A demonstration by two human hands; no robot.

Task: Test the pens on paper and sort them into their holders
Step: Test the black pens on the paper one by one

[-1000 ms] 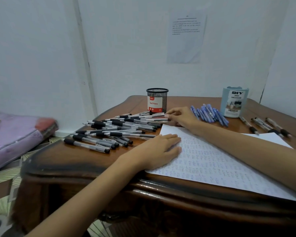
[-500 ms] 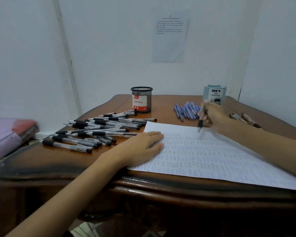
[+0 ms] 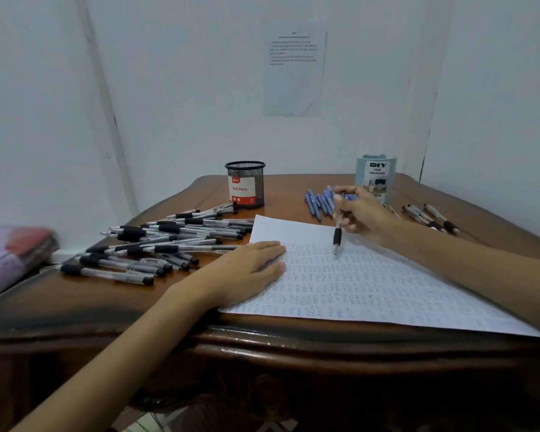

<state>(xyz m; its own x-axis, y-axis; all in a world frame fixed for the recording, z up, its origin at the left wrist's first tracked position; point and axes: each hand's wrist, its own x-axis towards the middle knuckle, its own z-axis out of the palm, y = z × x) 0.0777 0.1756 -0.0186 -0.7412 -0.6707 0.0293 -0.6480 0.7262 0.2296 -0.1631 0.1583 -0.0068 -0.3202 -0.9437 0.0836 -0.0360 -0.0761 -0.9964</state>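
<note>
Gripped pen (image 3: pixel 337 236) in curled fingers of right hand (image 3: pixel 366 216), tip down on paper (image 3: pixel 374 288); laid left hand (image 3: pixel 249 271) flat, fingers straight, on paper's edge.

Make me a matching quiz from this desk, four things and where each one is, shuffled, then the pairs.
1 mesh holder
2 blue pens
3 left hand
4 held pen

A flat on the paper at its left edge
B in the right hand, tip pointing down
C behind the black-grip pen pile
D loose on the table beside the DIY organizer

Pairs: 1-C, 2-D, 3-A, 4-B
</note>
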